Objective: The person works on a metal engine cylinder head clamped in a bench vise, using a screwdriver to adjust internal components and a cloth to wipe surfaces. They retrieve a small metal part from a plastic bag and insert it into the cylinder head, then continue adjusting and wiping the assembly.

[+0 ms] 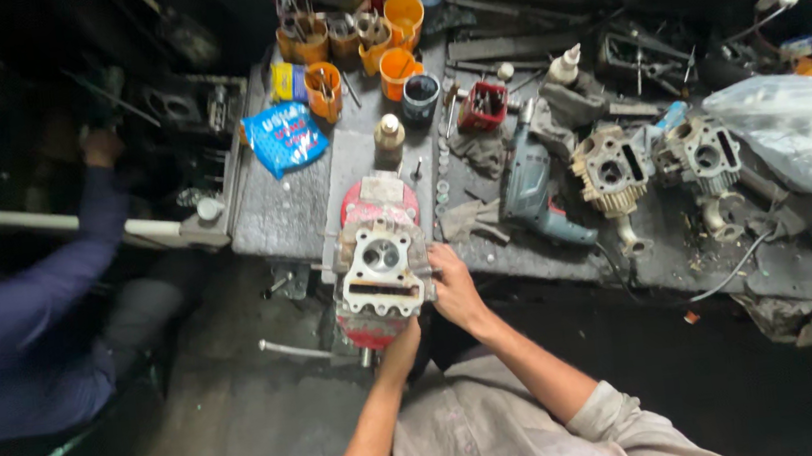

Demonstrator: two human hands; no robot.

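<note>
Cylinder head (382, 266), pale metal, bore facing up, seated on red bench vise (378, 201) at near edge of grey workbench (284, 216). Right hand (455, 288) pressed against head's right side, fingers curled onto its edge; left hand (403, 341) tucked under vise's near end, grip impossible to make out. Blue power drill (528, 190) just right of vise; two more cylinder heads (611, 171) farther right.
</note>
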